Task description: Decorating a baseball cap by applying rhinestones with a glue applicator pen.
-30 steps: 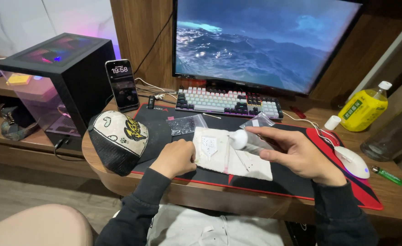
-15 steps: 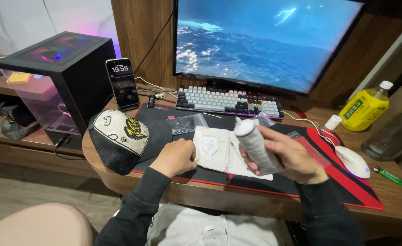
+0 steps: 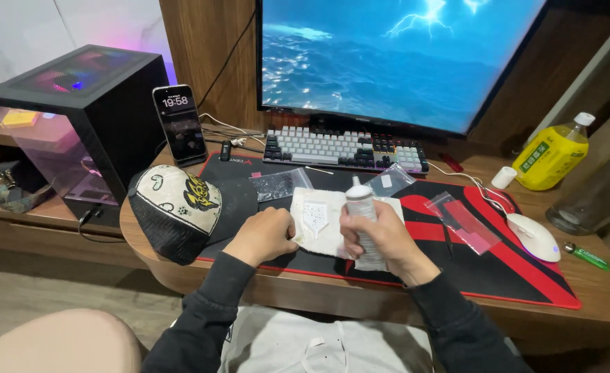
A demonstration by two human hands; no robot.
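Observation:
My right hand grips a grey-white tube upright, its nozzle pointing up, over the desk mat. Beside it my left hand rests in a loose fist on the left edge of a white cloth that carries a small shield-shaped patch of tiny stones. The cloth lies flat on the black and red desk mat, between both hands.
A cap sits at the left desk edge. Small clear bags and a pink-filled bag lie on the mat. Behind are a keyboard, monitor, phone and computer case; right, a mouse, yellow bottle, green lighter.
My right hand has lifted the tube off the cloth and turned it from lying across to standing upright, drawing it nearer the middle. The left hand has stayed on the cloth.

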